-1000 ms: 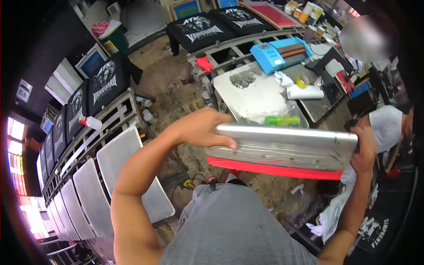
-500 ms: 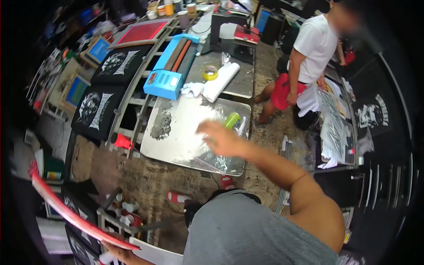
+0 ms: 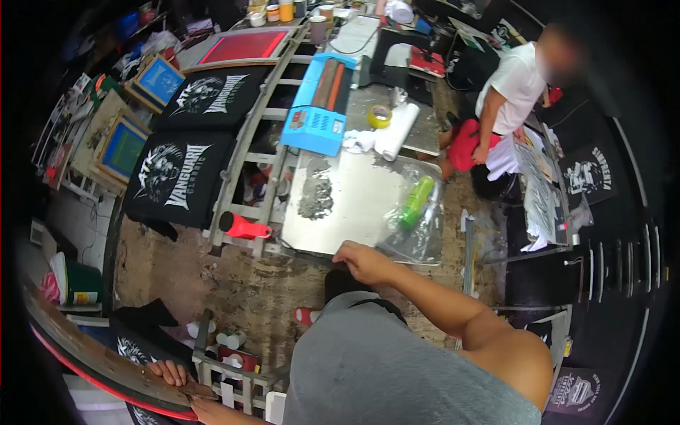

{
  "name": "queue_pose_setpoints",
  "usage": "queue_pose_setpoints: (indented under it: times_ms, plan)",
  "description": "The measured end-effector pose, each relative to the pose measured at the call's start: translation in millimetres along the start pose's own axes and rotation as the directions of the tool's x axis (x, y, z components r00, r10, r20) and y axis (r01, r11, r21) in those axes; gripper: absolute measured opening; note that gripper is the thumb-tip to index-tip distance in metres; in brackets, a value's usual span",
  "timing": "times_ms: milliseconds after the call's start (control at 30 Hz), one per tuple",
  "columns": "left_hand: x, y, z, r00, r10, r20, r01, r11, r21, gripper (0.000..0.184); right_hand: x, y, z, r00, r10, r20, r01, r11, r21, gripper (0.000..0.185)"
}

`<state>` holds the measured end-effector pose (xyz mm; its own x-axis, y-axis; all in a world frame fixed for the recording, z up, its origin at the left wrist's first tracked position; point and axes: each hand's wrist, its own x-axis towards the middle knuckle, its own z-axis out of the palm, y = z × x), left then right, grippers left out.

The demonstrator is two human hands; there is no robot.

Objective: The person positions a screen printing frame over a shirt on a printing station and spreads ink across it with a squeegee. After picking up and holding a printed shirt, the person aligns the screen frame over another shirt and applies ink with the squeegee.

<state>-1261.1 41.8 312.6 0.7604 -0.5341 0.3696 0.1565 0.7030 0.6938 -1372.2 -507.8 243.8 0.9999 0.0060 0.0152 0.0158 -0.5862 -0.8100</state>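
Observation:
At the lower left, my left hand (image 3: 168, 372) is closed on a long wooden frame with a red edge, which looks like a screen printing frame (image 3: 92, 354). It is tilted and seen nearly edge-on. My right hand (image 3: 363, 263) is beside the front edge of a pale table (image 3: 354, 205), its fingers curled together and nothing visible in them. Further back on that table lie a green can (image 3: 418, 202) under clear plastic and a dark grey smeared patch (image 3: 316, 197). A red bottle-like object (image 3: 244, 227) rests at the table's left.
A blue roller machine (image 3: 315, 127), yellow tape roll (image 3: 380, 116) and white roll (image 3: 397, 132) sit behind. Black printed shirts (image 3: 170, 177) lie on boards at the left. A person in a white shirt (image 3: 506, 85) stands at the right. A metal rack (image 3: 248, 386) is low beside me.
My right hand has come back from over the table to its front edge, fingers now curled. The frame in my left hand has turned and shows its wooden side. My view has shifted.

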Motion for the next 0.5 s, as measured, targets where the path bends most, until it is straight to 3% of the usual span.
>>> queue_pose_setpoints:
  times_ms: [67, 233, 300, 467, 500]
  plan:
    - [14.5, 11.9, -15.6, 0.999, 0.01, 0.054, -0.009, 1.0, -0.029, 0.029, 8.8, 3.5, 14.4, 1.0, 0.015, -0.005, -0.015, 1.0, -0.003, 0.026]
    - [48.8, 32.0, -32.5, 0.976, 0.101, -0.193, -0.102, 0.995, 0.007, 0.034, 48.1, -8.0, 43.5, 0.991, 0.106, 0.077, -0.108, 0.994, 0.015, 0.023]
    - [66.7, 45.8, -45.8, 0.983, 0.083, -0.163, -0.079, 0.996, 0.029, 0.033, 75.2, -24.1, 46.8, 0.947, 0.245, 0.21, -0.278, 0.95, 0.141, 0.02]
    - [105.4, 92.0, -80.7, 0.993, 0.053, -0.106, -0.045, 0.996, 0.077, 0.026, 163.3, -28.6, 72.8, 0.982, 0.076, 0.17, -0.118, 0.959, 0.256, 0.019]
    - [110.1, 95.5, -79.1, 0.971, 0.118, -0.206, -0.1, 0.99, 0.096, 0.026, 178.0, -33.2, 72.8, 0.983, 0.095, 0.155, -0.139, 0.943, 0.302, 0.019]
